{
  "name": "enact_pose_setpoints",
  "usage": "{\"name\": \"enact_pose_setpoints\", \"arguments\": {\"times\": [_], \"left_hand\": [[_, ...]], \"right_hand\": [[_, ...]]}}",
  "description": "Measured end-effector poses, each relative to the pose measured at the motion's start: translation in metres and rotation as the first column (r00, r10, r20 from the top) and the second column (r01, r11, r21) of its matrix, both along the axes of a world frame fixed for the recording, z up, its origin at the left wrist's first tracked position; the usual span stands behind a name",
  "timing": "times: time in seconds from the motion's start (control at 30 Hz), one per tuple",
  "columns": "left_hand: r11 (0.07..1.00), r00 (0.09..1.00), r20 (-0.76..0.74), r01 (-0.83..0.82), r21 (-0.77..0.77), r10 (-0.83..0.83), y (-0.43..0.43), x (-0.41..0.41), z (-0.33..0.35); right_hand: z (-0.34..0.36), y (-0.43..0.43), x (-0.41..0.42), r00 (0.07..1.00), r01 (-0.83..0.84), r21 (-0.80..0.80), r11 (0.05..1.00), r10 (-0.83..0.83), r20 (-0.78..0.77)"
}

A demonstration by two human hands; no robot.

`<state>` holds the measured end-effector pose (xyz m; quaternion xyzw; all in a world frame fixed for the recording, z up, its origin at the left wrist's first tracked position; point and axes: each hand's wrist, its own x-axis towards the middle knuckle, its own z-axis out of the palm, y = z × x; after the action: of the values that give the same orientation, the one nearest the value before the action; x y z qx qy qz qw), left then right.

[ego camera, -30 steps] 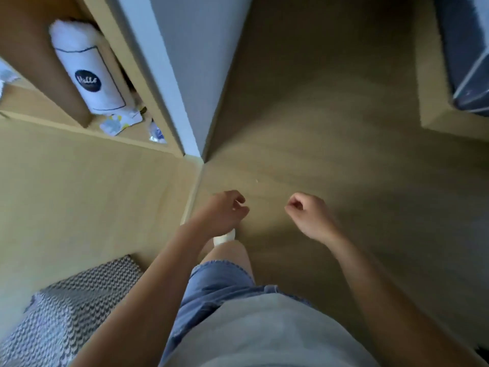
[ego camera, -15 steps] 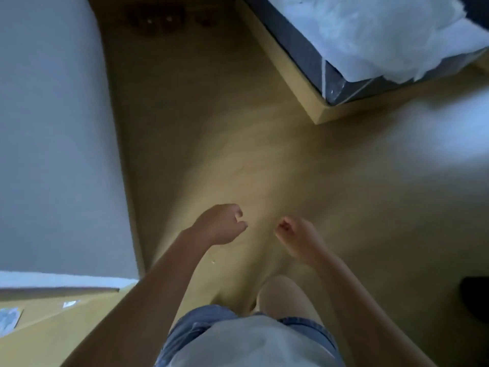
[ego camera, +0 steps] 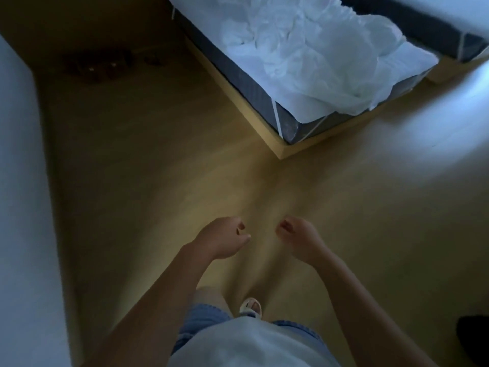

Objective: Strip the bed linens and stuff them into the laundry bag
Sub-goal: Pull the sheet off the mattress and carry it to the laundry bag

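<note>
linens: one white heap [ego camera: 317, 54], crumpled, thin and puffy, lay on the bed's near corner. One edge draped over the mattress side. Well apart from both hands.
mattress: one, dark grey [ego camera: 238, 75], glossy side, white straps at the corner.
frame: pale wood [ego camera: 264, 128], flat, sharp corner pointing toward the person.
floor: tan wood-look [ego camera: 158, 168], smooth.
left hand: [ego camera: 225, 241] held out over the floor, bare forearm, fingers loosely curled, gripped nothing.
right hand: [ego camera: 297, 235] same pose, near the left, not touching. Fingers loosely curled, gripped nothing.
sandal: one white [ego camera: 250, 308], below the hands.
wall: pale, plain [ego camera: 18, 207], along the left.
unclear: dark clump [ego camera: 98, 67] on the far floor, too blurred to identify.
</note>
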<state>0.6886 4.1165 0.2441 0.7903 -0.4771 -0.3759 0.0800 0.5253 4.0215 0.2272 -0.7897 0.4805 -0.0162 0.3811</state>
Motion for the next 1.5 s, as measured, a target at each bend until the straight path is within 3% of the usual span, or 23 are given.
{"name": "enact_pose_setpoints", "arguments": {"times": [0.27, 0.67, 1.27, 1.5], "left_hand": [[0.998, 0.998, -0.059, -0.021, 0.058, 0.025, -0.138, 0.058, -0.018], [0.994, 0.994, -0.035, 0.106, 0.032, -0.105, -0.435, 0.197, 0.0], [0.997, 0.996, -0.09, 0.035, 0.072, -0.028, -0.804, 0.266, -0.023], [0.981, 0.986, -0.064, 0.163, 0.108, -0.157, -0.939, 0.328, -0.058]], "right_hand": [[-0.024, -0.144, 0.06, 1.0, 0.005, 0.04, 0.999, -0.004, -0.025], [-0.001, -0.399, 0.187, 0.996, 0.043, 0.028, 0.999, -0.041, -0.073], [-0.01, -0.762, 0.275, 0.99, 0.032, 0.03, 0.999, -0.027, -0.138], [-0.03, -0.884, 0.347, 0.971, 0.091, 0.072, 0.993, -0.072, -0.229]]}}
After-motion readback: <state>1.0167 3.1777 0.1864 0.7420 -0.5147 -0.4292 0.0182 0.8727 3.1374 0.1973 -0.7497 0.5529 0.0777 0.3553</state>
